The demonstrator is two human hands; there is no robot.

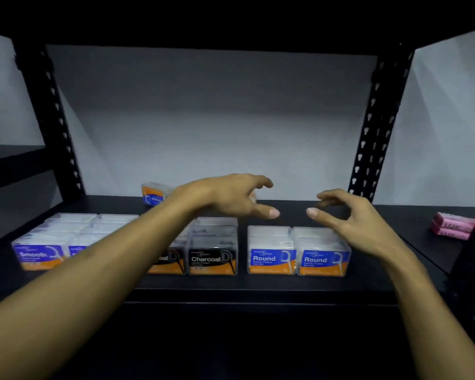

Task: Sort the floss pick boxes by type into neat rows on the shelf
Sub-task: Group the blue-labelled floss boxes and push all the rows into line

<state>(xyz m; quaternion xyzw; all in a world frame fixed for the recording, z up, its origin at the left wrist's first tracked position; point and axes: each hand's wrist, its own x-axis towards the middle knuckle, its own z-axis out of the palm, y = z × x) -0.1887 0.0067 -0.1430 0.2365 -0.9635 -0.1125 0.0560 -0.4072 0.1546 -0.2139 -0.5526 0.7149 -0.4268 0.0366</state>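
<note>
Clear floss pick boxes stand in rows on the black shelf (pixel 258 283). Blue "Smooth" boxes (pixel 40 255) fill the left, black "Charcoal" boxes (pixel 213 259) the middle, and two blue "Round" boxes (pixel 298 259) the right. One loose blue-and-orange box (pixel 152 193) lies upside down at the back, partly hidden by my left wrist. My left hand (pixel 231 197) hovers above the Charcoal rows with fingers spread, holding nothing. My right hand (pixel 346 215) floats over the back of the Round boxes, fingers loosely curved and empty.
Two stacked pink LUX soap bars (pixel 451 226) lie on the neighbouring shelf at far right. Black perforated uprights (pixel 373 133) frame the bay on both sides. Bare shelf surface stretches behind the Round boxes. A grey wall backs the shelf.
</note>
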